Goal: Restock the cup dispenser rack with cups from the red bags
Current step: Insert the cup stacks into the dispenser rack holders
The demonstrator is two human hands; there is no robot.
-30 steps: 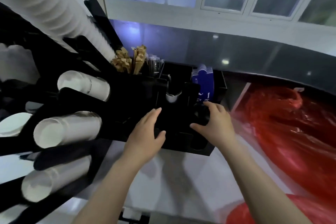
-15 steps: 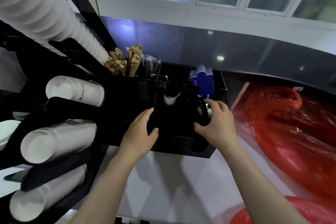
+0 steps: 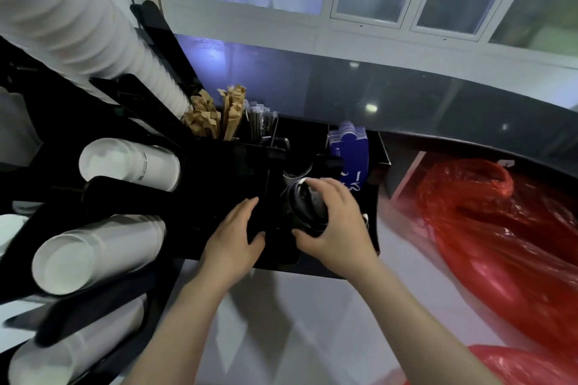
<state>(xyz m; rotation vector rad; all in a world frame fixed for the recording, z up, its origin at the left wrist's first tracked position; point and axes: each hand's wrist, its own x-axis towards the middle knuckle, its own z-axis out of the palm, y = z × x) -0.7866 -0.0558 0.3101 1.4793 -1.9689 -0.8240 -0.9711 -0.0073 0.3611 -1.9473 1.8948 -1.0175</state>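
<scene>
Head view: a black organiser [image 3: 312, 262] is seen on the pale table [image 3: 281, 322], with the cup dispenser rack [image 3: 103, 194] to its left. The right hand [image 3: 337, 225] is curled round a dark cylindrical stack [image 3: 305, 206], apparently lids or dark cups, at a slot of the organiser; what the stack is cannot be told for certain through the blur. The left hand [image 3: 233, 237] is laid flat, fingers straight and relaxed, against the organiser's dark front just left of that stack, holding nothing. White cups [image 3: 93, 253] are stored in the rack as long nested columns lying on their sides, open mouths turned toward the viewer, long axes running back and to the right; a second column [image 3: 131, 164] is seen above and a third [image 3: 62, 353] below, while a tall tilted stack [image 3: 78, 19] leans across the upper left corner. The cups look plain, matt white, thin-rimmed, and are judged light and easily crushed. The red bags [image 3: 500, 244] are lying to the right of both hands, well apart from the rack, with a second bag [image 3: 516, 366] at the lower right corner; their film is glossy, crumpled and translucent, and their contents are not visible. The right hand is the nearer to the bags, the left to the rack, so any restocking move is judged to run from right to left across the organiser. Brown sachets [image 3: 215, 117] and a blue card pack [image 3: 350, 153] are standing in the organiser's rear compartments.
</scene>
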